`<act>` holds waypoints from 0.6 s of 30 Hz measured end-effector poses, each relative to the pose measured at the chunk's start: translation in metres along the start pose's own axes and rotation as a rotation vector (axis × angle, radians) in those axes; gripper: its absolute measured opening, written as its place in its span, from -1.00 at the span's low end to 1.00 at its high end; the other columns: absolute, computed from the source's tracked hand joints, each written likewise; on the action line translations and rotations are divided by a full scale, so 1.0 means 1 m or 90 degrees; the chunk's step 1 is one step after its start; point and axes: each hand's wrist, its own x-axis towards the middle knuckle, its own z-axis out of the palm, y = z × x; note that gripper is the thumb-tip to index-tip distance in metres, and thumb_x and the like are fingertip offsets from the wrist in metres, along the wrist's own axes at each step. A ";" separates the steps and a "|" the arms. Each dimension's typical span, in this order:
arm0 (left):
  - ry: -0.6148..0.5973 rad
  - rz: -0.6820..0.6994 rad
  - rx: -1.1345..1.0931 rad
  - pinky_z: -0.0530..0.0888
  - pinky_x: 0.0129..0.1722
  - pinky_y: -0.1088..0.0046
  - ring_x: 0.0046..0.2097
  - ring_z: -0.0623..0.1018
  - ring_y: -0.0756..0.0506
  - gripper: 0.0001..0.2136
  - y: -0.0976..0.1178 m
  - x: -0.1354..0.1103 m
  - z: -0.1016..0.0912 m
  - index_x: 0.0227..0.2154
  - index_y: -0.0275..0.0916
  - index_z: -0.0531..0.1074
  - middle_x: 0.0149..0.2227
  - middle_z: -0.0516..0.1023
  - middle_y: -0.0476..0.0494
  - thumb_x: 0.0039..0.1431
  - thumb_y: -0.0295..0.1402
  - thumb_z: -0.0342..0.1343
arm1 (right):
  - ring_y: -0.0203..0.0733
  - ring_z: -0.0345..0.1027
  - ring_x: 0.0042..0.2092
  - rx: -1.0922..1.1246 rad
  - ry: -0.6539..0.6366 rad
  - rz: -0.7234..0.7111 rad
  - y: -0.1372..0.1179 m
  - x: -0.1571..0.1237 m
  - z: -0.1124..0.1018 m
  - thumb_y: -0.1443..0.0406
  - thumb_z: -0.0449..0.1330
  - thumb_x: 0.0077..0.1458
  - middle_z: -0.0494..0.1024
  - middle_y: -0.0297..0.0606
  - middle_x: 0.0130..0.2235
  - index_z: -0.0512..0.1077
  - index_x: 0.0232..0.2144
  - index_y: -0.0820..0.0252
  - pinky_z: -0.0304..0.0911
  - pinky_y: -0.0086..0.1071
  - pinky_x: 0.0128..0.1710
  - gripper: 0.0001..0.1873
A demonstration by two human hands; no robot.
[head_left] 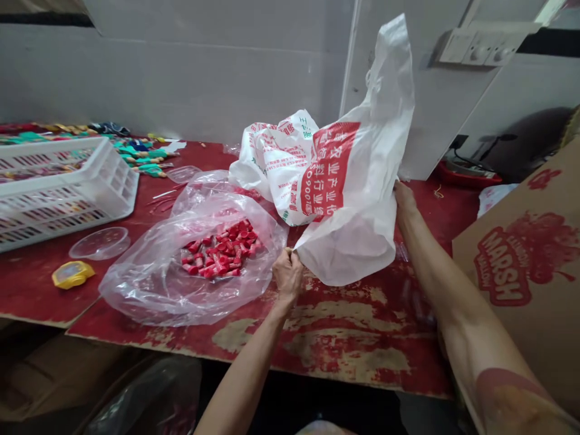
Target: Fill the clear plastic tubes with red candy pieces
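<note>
- My left hand [289, 272] was pinched shut on the lower left corner of the white printed plastic bag [357, 235], low over the worn red table [344, 344].
- My right hand [405, 196] was closed on the bag's right edge, higher and farther out.
- The bag hung between both hands, its long axis rising away from me.
- The clear bag [149, 284] holding red wrapped candies [222, 249] lay just left of my left hand, the nearer one.
</note>
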 end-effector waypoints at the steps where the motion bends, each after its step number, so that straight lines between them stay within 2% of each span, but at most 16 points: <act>1: 0.021 -0.015 0.006 0.13 -0.42 0.45 -0.49 0.24 -0.02 -0.82 -0.004 0.002 -0.002 -0.57 -0.22 0.26 -0.60 0.26 0.02 0.12 -0.37 -0.07 | -0.31 0.34 -0.42 0.000 0.008 -0.005 -0.001 -0.001 -0.003 0.44 0.02 0.11 0.47 -0.37 -0.46 0.39 -0.43 0.25 0.32 -0.49 -0.44 -0.83; 4: 0.034 -0.039 -0.011 0.18 -0.40 0.46 -0.45 0.28 -0.04 -0.83 -0.012 0.004 -0.007 -0.57 -0.22 0.28 -0.57 0.30 -0.01 0.09 -0.36 -0.08 | -0.33 0.30 -0.46 0.000 0.028 -0.004 -0.003 -0.005 -0.007 0.43 0.07 0.07 0.45 -0.39 -0.47 0.38 -0.46 0.26 0.27 -0.51 -0.48 -0.88; 7: -0.031 -0.020 -0.067 0.29 -0.36 0.48 -0.39 0.39 -0.04 -0.85 -0.011 0.000 -0.009 -0.45 -0.23 0.38 -0.49 0.41 -0.03 0.06 -0.32 -0.07 | -0.33 0.30 -0.45 0.002 0.022 -0.003 -0.008 -0.011 0.002 0.42 0.07 0.07 0.45 -0.38 -0.45 0.36 -0.44 0.25 0.25 -0.50 -0.46 -0.90; 9: -0.079 -0.016 -0.174 0.37 -0.28 0.48 -0.29 0.46 -0.05 -0.78 -0.006 -0.004 -0.012 -0.31 -0.23 0.42 -0.34 0.49 -0.06 0.00 -0.31 -0.03 | -0.33 0.31 -0.42 0.015 -0.009 -0.011 -0.012 -0.015 0.011 0.38 0.08 0.08 0.45 -0.39 -0.43 0.36 -0.40 0.24 0.25 -0.49 -0.41 -0.93; 11: -0.065 -0.048 -0.329 0.41 -0.19 0.44 -0.20 0.49 -0.07 -0.69 0.001 -0.002 -0.017 -0.20 -0.24 0.41 -0.20 0.50 -0.12 -0.03 -0.27 0.03 | -0.32 0.30 -0.40 0.015 -0.045 -0.037 -0.015 -0.021 0.020 0.31 0.12 0.06 0.44 -0.40 -0.41 0.36 -0.36 0.22 0.23 -0.49 -0.38 -0.92; 13: -0.002 -0.083 -0.470 0.43 -0.13 0.38 -0.15 0.50 -0.10 -0.63 0.009 0.009 -0.026 -0.17 -0.26 0.39 -0.14 0.49 -0.19 0.01 -0.15 0.08 | -0.31 0.27 -0.39 -0.022 -0.066 -0.093 -0.017 -0.031 0.025 0.22 0.16 0.03 0.43 -0.39 -0.39 0.36 -0.33 0.22 0.19 -0.48 -0.38 -0.82; 15: 0.043 -0.081 -0.537 0.44 -0.12 0.34 -0.12 0.50 -0.13 -0.53 0.017 0.028 -0.040 -0.18 -0.28 0.39 -0.14 0.48 -0.26 0.06 0.05 0.03 | -0.30 0.22 -0.39 -0.098 -0.067 -0.181 -0.016 -0.049 0.026 0.12 0.15 0.02 0.41 -0.37 -0.38 0.37 -0.34 0.22 0.13 -0.48 -0.40 -0.73; 18: 0.024 -0.017 -0.514 0.46 -0.15 0.29 -0.07 0.49 -0.17 -0.38 0.027 0.059 -0.064 -0.12 -0.28 0.39 -0.11 0.48 -0.32 0.11 0.21 -0.12 | -0.28 0.09 -0.44 -0.242 -0.066 -0.313 -0.006 -0.093 0.023 0.03 0.05 0.08 0.27 -0.39 -0.48 0.29 -0.46 0.15 0.04 -0.47 -0.47 -0.68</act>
